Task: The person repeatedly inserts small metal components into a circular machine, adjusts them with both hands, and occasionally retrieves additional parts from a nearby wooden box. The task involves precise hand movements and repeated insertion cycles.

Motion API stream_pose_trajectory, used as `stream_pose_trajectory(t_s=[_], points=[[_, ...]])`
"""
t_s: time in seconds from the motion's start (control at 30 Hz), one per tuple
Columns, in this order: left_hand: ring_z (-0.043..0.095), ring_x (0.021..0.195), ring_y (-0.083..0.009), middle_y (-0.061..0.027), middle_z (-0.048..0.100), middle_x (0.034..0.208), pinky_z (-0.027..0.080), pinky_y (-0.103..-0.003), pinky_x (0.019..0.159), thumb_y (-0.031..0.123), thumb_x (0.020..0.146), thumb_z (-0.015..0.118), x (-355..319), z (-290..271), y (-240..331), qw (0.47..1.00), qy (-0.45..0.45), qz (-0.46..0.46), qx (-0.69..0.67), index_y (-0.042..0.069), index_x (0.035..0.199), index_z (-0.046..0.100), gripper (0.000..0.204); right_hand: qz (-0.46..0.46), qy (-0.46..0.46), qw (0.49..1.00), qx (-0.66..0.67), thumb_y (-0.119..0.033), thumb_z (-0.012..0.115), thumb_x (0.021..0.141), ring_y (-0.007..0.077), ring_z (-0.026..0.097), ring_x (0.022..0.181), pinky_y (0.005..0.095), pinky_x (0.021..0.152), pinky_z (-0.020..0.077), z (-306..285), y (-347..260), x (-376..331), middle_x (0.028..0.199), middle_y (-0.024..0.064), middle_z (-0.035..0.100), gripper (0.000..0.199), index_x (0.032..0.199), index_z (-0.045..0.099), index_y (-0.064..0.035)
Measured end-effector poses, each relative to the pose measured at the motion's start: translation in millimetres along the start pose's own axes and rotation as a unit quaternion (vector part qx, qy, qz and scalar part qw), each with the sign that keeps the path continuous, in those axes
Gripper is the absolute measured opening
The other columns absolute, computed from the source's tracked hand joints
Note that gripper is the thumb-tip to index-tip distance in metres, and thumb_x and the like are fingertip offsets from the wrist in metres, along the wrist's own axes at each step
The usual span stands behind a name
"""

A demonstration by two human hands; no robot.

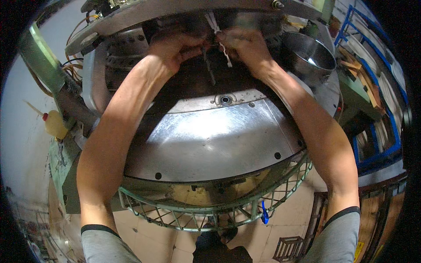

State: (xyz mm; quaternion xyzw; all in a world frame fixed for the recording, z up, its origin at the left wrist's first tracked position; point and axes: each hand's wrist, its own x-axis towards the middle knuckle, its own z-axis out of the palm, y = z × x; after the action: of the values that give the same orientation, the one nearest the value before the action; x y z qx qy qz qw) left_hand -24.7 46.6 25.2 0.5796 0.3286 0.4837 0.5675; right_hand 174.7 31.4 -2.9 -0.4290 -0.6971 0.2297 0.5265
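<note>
Under the machine's upper rim, both hands meet in deep shade. My left hand (180, 46) is closed, its fingers pinched together and partly blurred. Below its fingertips hangs a thin dark strip or rod (209, 70); its exact kind does not show. My right hand (242, 44) has its fingers curled round a white cord (212, 21), which comes down from above between the hands. One loose end of the cord dangles under the right fingers. Beneath both hands slopes a shiny curved metal plate (206, 138), with a round fitting (225, 100) near its upper edge.
A round metal pan (309, 56) sits right of my right hand. A green lattice guard (184, 215) curves below the plate, a blue tie (264, 213) on it. At left are a green post (44, 57) and a yellowish squeeze bottle (55, 124); at right, a blue rack (380, 65).
</note>
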Motion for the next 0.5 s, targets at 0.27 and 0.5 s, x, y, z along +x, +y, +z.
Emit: stream_pose_trajectory(t_s=[0.27,0.5], points=[[0.066,0.093,-0.0199,-0.0064,0.069,0.100,0.058,-0.030,0.077,0.003,0.078,0.076,-2,4,0,0.999,0.009,0.026,-0.028,0.006,0.102,0.066,0.026,0.016,-0.076,0.997,-0.008,-0.024,0.067,0.092,0.0086,0.051,0.058,0.0244,0.050,0.0388,3,-7,-3,0.071,0.0019,0.063,0.019,0.090,0.072,-0.0054],[0.066,0.088,-0.0191,-0.0067,0.069,0.095,0.056,-0.031,0.074,0.001,0.075,0.077,-2,6,0,0.999,-0.001,0.045,-0.010,0.006,0.100,0.066,0.027,0.099,-0.187,0.964,0.159,-0.021,0.065,0.093,0.0075,0.048,0.057,0.0222,0.047,0.0353,-7,-12,-3,0.077,0.0022,0.063,0.018,0.100,0.070,-0.0046]])
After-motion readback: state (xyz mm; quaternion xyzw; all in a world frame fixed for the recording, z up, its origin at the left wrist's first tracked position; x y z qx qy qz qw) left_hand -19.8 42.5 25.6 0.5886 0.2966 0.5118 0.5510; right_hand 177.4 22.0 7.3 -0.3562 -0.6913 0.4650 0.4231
